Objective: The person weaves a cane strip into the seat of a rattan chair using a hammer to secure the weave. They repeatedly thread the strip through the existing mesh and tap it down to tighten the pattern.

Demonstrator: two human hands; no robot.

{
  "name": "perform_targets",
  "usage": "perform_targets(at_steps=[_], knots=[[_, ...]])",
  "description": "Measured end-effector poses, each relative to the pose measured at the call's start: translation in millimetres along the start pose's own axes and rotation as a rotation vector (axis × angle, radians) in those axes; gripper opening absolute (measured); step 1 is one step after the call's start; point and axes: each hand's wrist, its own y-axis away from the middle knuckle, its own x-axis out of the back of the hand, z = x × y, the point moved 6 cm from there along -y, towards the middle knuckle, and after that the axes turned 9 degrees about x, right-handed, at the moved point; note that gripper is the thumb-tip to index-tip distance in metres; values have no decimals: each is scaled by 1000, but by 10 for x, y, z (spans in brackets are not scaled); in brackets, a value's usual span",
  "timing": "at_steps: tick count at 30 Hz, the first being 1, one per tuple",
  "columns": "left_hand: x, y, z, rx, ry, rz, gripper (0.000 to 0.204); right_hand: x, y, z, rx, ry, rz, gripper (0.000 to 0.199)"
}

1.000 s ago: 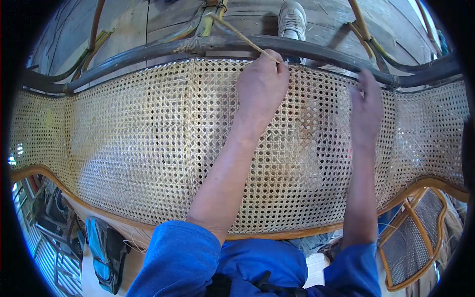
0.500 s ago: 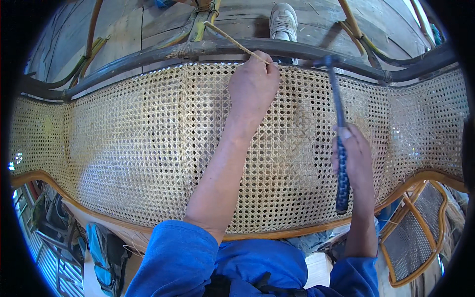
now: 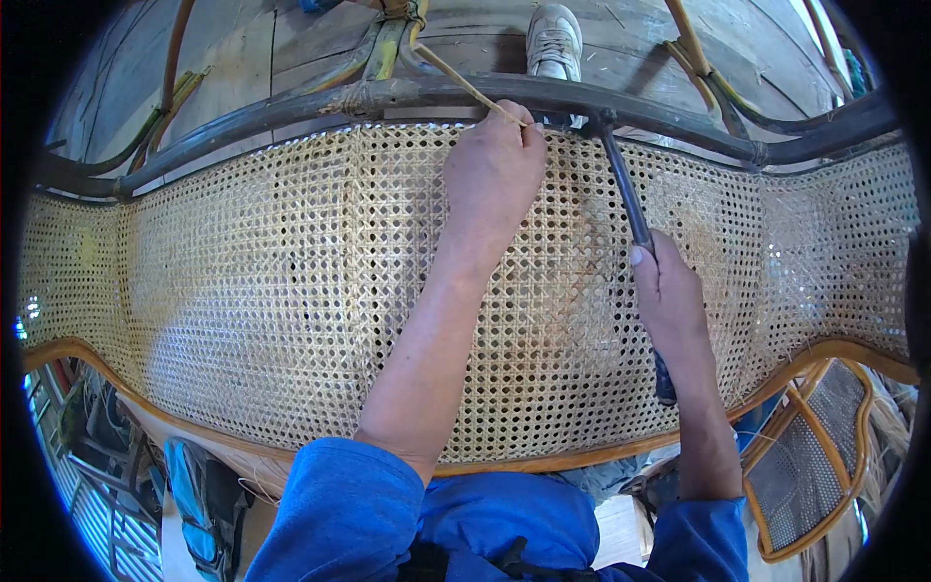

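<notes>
At the far edge of a woven panel (image 3: 242,252), the left hand (image 3: 495,170) pinches a cane strip (image 3: 456,76) that slants up and left from its fingertips. To its right, the right hand (image 3: 674,301) wraps tightly around a hammer (image 3: 628,194), its head near the dark pole (image 3: 427,92). Short, controlled taps, with the pinching fingertips kept clear, would likely work best.
</notes>
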Motion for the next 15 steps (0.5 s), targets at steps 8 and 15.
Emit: perform_targets(at_steps=[8, 15], knots=[[-1, 9, 9, 2, -33, 1, 20, -2, 49, -94, 50, 66, 80, 21], [8, 12, 18, -1, -39, 11, 20, 9, 113, -88, 40, -62, 136, 21]])
